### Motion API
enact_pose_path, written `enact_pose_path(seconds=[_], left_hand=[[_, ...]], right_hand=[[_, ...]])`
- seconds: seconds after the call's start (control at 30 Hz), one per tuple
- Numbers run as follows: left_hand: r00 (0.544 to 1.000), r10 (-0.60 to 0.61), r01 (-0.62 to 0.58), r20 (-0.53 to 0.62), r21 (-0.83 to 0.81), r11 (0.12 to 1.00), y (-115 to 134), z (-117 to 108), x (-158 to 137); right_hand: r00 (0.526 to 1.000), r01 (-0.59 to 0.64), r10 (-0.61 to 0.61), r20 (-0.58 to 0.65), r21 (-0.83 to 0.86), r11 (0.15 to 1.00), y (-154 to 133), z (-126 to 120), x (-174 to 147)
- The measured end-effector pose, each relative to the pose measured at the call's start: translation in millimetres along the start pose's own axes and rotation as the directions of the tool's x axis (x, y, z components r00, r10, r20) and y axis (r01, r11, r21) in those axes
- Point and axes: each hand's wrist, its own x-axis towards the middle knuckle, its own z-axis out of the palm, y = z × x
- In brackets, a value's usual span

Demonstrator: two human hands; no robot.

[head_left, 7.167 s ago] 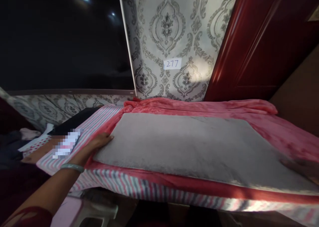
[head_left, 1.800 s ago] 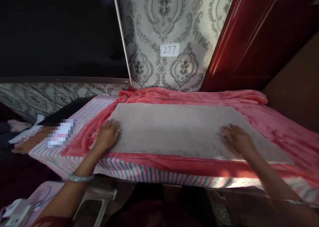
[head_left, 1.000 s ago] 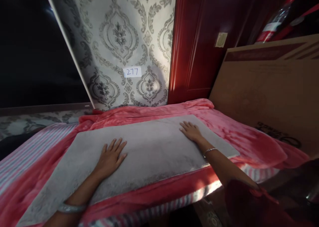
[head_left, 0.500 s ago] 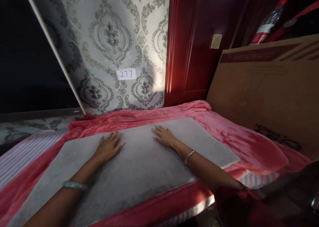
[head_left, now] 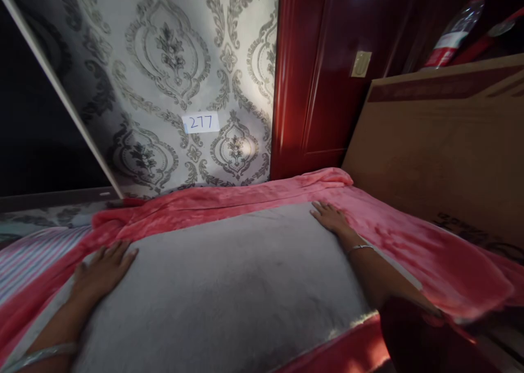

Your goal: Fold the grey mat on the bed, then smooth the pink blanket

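Over a crumpled, plush red blanket (head_left: 196,205) lies a flat grey mat (head_left: 229,286), velvety, straight-edged and faintly mottled. The left hand (head_left: 99,275) and right hand (head_left: 332,218) rest at its far corners, fingers (head_left: 126,258) spread; behind stands damask-patterned wallpaper (head_left: 223,92).

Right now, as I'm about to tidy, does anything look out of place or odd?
The paper slip handwritten 277 on the wallpaper stands out: a bare number looks odd against such an ornate pattern. Otherwise, the gray mat appears flat on the pink blanket, and I see no spill.
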Motion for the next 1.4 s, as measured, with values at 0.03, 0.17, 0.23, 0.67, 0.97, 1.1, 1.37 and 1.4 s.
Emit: enact_pose_path(seconds=[0.03, 0.17, 0.23, 0.67, 0.97, 1.1, 1.37, 1.4], left_hand=[[0.999, -0.025, 0.025, 0.025, 0.008, 1.000, -3.1, 0.2, -0.2], [0.998, -0.041, 0.043, 0.056, -0.023, 0.999, 6.7, -9.0, -7.7], [0.997, -0.031, 0.033, 0.072, -0.037, 0.999, 13.7, -15.3, -12.2], [0.996, 0.011, -0.025, -0.084, -0.165, 0.986, 14.0, -13.2, -24.5], [0.973, 0.143, -0.121, 0.181, -0.125, 0.985, 11.9, -28.8, -32.5], [0.981, 0.013, 0.003, 0.193, -0.086, 0.996, -11.4, -34.6, -54.5], [0.959, -0.152, 0.158, 0.239, -0.003, 0.987, -6.8, -49.5, -69.5], [0.956, -0.184, 0.186, 0.228, 0.013, 0.982, -0.2, -50.8, -66.4]], right_hand=[[1.000, -0.005, 0.005, -0.021, 0.002, 1.000, 3.9, 3.6, 0.8], [0.997, 0.000, 0.002, -0.078, 0.017, 1.000, 9.2, 15.0, 3.0], [0.997, -0.002, 0.004, -0.082, 0.021, 1.000, 10.2, 15.8, 3.8], [0.913, 0.397, -0.397, -0.097, -0.023, 0.918, -69.1, 27.4, -91.4], [0.910, 0.386, -0.392, -0.131, -0.072, 0.920, -68.7, 43.2, -108.4], [0.913, 0.379, -0.385, -0.135, -0.066, 0.923, -70.4, 43.5, -109.1], [0.895, 0.414, -0.408, -0.179, -0.004, 0.910, -61.7, 54.5, -103.0], [0.889, 0.422, -0.413, -0.199, 0.006, 0.907, -59.5, 58.4, -100.2]])
